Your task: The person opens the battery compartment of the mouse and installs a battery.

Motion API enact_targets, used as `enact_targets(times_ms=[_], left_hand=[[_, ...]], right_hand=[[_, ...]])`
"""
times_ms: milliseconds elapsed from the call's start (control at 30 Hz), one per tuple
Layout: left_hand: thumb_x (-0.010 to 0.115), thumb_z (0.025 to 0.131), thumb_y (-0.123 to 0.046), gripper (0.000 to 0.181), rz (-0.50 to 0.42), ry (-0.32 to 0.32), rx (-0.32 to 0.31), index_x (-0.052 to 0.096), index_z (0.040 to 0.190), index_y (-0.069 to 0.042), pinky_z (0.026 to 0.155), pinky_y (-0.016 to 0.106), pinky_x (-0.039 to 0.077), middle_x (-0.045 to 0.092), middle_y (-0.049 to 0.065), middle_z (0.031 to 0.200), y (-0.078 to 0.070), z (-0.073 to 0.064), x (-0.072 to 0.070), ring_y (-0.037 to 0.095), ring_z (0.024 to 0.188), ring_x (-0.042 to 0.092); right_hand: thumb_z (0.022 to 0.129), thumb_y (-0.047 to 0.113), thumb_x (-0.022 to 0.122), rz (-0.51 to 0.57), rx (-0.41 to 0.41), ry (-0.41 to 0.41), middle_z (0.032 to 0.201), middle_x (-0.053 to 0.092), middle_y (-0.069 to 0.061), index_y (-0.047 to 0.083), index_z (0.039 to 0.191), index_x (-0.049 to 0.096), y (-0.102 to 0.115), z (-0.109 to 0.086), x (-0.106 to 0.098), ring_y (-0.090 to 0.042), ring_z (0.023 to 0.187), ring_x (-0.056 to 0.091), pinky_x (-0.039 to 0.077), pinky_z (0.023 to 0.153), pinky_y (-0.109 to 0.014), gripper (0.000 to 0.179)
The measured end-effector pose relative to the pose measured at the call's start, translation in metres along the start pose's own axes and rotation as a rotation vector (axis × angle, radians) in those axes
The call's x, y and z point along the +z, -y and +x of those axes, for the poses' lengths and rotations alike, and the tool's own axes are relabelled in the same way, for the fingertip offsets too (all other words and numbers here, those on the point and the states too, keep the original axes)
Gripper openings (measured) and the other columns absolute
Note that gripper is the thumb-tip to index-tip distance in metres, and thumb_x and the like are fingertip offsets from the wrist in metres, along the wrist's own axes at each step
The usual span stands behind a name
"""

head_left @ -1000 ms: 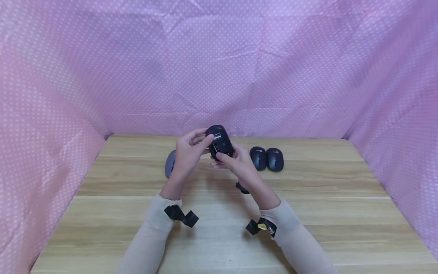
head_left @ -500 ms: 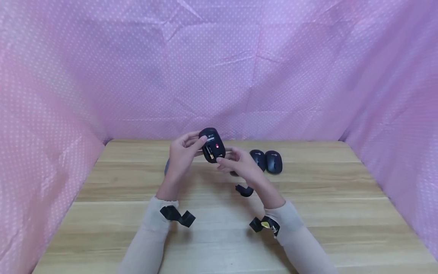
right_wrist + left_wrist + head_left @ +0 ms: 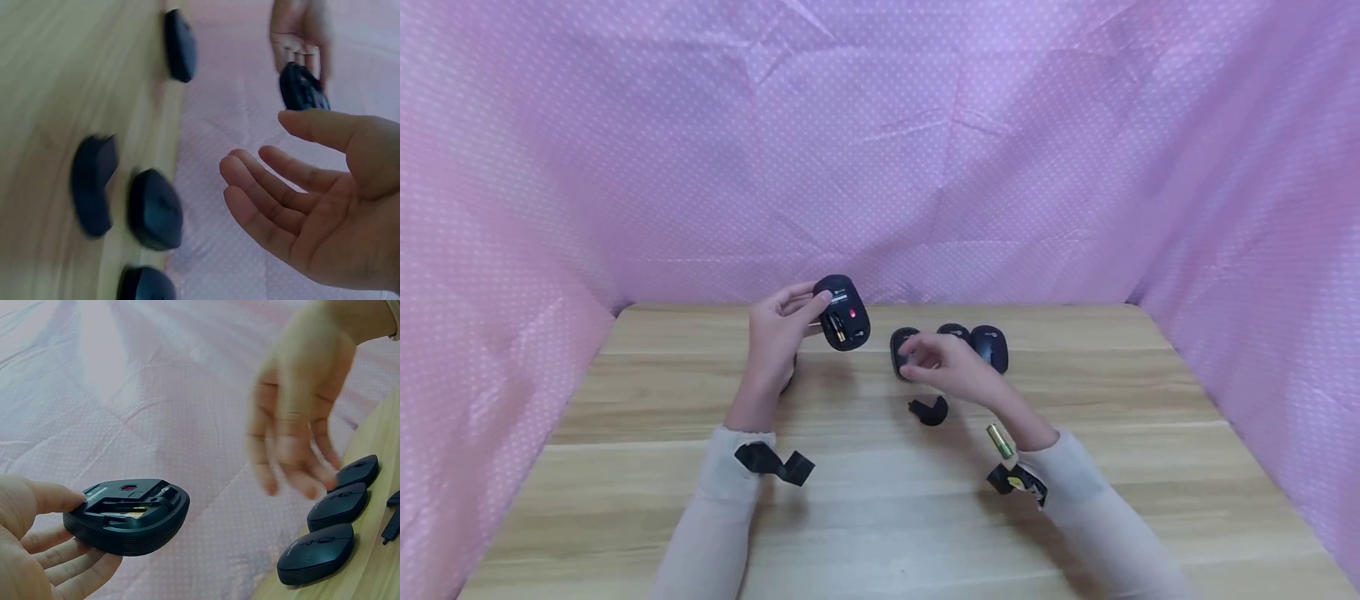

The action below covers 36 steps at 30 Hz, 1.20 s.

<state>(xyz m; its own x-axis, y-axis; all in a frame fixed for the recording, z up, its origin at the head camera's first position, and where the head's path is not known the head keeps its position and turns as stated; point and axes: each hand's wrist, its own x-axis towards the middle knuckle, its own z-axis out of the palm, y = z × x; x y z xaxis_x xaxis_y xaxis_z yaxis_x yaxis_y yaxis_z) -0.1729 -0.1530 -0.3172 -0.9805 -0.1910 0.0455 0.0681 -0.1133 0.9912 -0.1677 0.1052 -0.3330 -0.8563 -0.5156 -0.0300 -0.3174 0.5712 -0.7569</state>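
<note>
My left hand [image 3: 775, 337] holds a black computer mouse [image 3: 854, 323] above the table, thumb on its underside and fingers beneath. The underside faces up with a red sensor light glowing. Its battery compartment is uncovered, and a battery [image 3: 839, 332] lies in it. My right hand [image 3: 953, 364] is apart from that mouse, fingers loosely bent and holding nothing. In the head view it overlaps one mouse on the table [image 3: 898, 340]. Just below it lies a curved black battery cover [image 3: 934, 412]. A green battery [image 3: 999, 441] lies beside my right wrist.
Two more black mice [image 3: 954, 330] [image 3: 994, 346] sit side by side behind my right hand. Another mouse [image 3: 788, 379] is mostly hidden behind my left wrist. Pink dotted cloth [image 3: 880, 150] hangs beyond the wooden table's [image 3: 850, 517] back edge and along both sides.
My right hand has let go of the held mouse and moved right. The left hand has carried that mouse slightly left. The red light and battery have come into sight, as has the green battery.
</note>
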Motion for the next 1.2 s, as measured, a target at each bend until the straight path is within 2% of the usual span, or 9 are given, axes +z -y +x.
enact_targets(times_ms=[67, 200, 333, 433, 567, 733, 1000, 1200], left_hand=[[0.075, 0.092, -0.011, 0.037, 0.000, 0.000, 0.001, 0.067, 0.125, 0.004, 0.075, 0.030, 0.066, 0.073, -0.003, 0.091, 0.000, 0.002, -0.002, 0.008, 0.081, 0.074], [0.075, 0.093, -0.011, 0.037, 0.007, 0.003, 0.010, 0.067, 0.125, 0.005, 0.075, 0.031, 0.066, 0.073, -0.004, 0.090, -0.001, 0.004, -0.004, 0.008, 0.081, 0.074], [0.075, 0.093, -0.011, 0.037, 0.002, 0.002, 0.005, 0.066, 0.125, 0.005, 0.075, 0.029, 0.066, 0.073, -0.004, 0.090, -0.001, 0.005, -0.005, 0.008, 0.080, 0.074], [0.075, 0.093, -0.010, 0.037, -0.011, -0.001, -0.001, 0.066, 0.125, 0.006, 0.075, 0.029, 0.066, 0.073, -0.004, 0.088, -0.002, 0.005, -0.006, 0.008, 0.079, 0.074], [0.074, 0.093, -0.009, 0.037, -0.015, 0.002, -0.003, 0.066, 0.125, 0.006, 0.075, 0.029, 0.066, 0.073, -0.005, 0.087, 0.000, 0.005, -0.007, 0.008, 0.078, 0.074], [0.075, 0.093, -0.011, 0.038, -0.008, 0.007, -0.010, 0.066, 0.126, 0.005, 0.076, 0.030, 0.066, 0.074, -0.004, 0.089, 0.003, 0.006, -0.008, 0.009, 0.080, 0.075], [0.075, 0.093, -0.012, 0.038, 0.008, 0.002, -0.017, 0.066, 0.126, 0.004, 0.075, 0.028, 0.065, 0.073, -0.002, 0.091, 0.002, 0.007, -0.008, 0.008, 0.080, 0.074], [0.075, 0.093, -0.012, 0.038, -0.007, 0.028, -0.025, 0.066, 0.126, 0.005, 0.075, 0.029, 0.066, 0.074, 0.001, 0.094, 0.005, 0.010, -0.006, 0.010, 0.078, 0.075]], right_hand=[[0.096, 0.017, 0.072, -0.056, -0.009, 0.050, 0.098, 0.073, -0.005, 0.003, 0.120, 0.068, -0.006, -0.004, 0.000, -0.014, 0.088, 0.066, 0.059, 0.076, -0.028, 0.029], [0.095, 0.017, 0.073, -0.150, -0.033, 0.150, 0.104, 0.072, -0.007, 0.002, 0.123, 0.067, -0.021, -0.011, 0.001, -0.018, 0.095, 0.067, 0.060, 0.081, -0.033, 0.032], [0.092, 0.015, 0.077, -0.268, -0.089, 0.214, 0.107, 0.073, -0.006, 0.003, 0.120, 0.068, -0.036, -0.016, 0.005, -0.021, 0.100, 0.068, 0.060, 0.086, -0.035, 0.032], [0.088, 0.013, 0.081, -0.374, -0.158, 0.208, 0.106, 0.073, -0.005, 0.005, 0.114, 0.070, -0.044, -0.018, 0.009, -0.020, 0.098, 0.068, 0.060, 0.085, -0.032, 0.029], [0.085, 0.016, 0.084, -0.458, -0.210, 0.187, 0.107, 0.071, -0.003, 0.008, 0.110, 0.073, -0.051, -0.019, 0.014, -0.017, 0.097, 0.066, 0.059, 0.086, -0.032, 0.029], [0.083, 0.019, 0.086, -0.497, -0.231, 0.170, 0.108, 0.070, -0.004, 0.007, 0.111, 0.074, -0.057, -0.022, 0.016, -0.018, 0.099, 0.066, 0.060, 0.087, -0.033, 0.033], [0.083, 0.012, 0.085, -0.547, -0.290, 0.138, 0.113, 0.068, -0.009, 0.006, 0.107, 0.077, -0.063, -0.024, 0.015, -0.022, 0.101, 0.067, 0.062, 0.086, -0.034, 0.026], [0.082, 0.011, 0.085, -0.550, -0.277, 0.128, 0.112, 0.069, -0.007, 0.008, 0.102, 0.078, -0.063, -0.023, 0.014, -0.021, 0.100, 0.069, 0.062, 0.084, -0.032, 0.021]])
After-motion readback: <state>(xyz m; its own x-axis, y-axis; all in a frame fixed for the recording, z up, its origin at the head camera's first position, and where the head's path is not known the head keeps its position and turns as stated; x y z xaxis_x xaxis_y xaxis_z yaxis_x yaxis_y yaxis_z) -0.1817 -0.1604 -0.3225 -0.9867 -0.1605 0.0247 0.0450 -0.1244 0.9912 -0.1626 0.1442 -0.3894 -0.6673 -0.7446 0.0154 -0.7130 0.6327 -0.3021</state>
